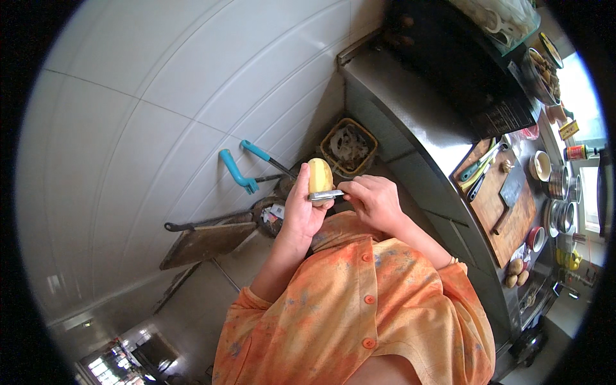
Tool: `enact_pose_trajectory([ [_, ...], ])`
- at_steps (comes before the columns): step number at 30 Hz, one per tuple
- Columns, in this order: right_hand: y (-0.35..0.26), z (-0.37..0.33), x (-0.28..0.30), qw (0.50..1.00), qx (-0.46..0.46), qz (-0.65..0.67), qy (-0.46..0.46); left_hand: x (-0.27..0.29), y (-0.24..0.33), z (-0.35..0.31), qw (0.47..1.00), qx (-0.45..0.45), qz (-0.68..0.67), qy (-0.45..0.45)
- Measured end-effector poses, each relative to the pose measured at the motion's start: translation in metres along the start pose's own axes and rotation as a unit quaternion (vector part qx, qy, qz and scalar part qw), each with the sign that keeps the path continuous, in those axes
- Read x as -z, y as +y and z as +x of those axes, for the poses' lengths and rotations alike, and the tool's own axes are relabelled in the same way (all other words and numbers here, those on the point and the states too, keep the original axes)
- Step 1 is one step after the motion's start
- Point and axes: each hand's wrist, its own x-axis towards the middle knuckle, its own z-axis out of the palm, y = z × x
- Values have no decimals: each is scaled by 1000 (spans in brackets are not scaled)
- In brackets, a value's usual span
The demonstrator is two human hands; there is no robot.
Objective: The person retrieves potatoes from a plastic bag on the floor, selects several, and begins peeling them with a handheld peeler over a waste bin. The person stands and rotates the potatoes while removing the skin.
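A partly peeled potato (319, 174), pale yellow, stands upright in my left hand (301, 208), its fingers wrapped around the lower part. My right hand (375, 200) grips a metal peeler (326, 195), whose head lies across the near side of the potato. The right hand hides the peeler's handle. Both hands are held in front of my orange patterned shirt, above the floor. Beyond the potato, lower down, is a yellow-rimmed basket (357, 169) with a light-coloured lining or contents.
On the right counter lies a wooden cutting board (521, 221) with a cleaver (511, 190) on it. Several potatoes (515, 274), metal bowls (559, 183) and a red-rimmed bowl (536, 239) stand around it. Blue-handled tools (236, 173) lean by the white tiled wall at left.
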Motion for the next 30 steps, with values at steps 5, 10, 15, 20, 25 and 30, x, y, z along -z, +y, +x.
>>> enact_pose_trajectory([
  [5,4,2,-5,1000,-8,14,-9,8,3,1,1000,-15,-2,-9],
  [10,7,4,-10,999,-12,30,-10,13,5,2,1000,-16,-10,-14],
  [15,14,4,-15,997,-43,48,-33,14,6,3,1000,-14,6,-4],
  [20,53,7,-17,980,-189,-17,-61,3,-1,-13,997,53,50,-9],
  [25,63,7,-21,952,-299,-1,-62,5,1,0,997,60,-34,-44],
  [30,25,11,-5,947,-305,94,-49,21,-1,10,992,39,-105,-63],
])
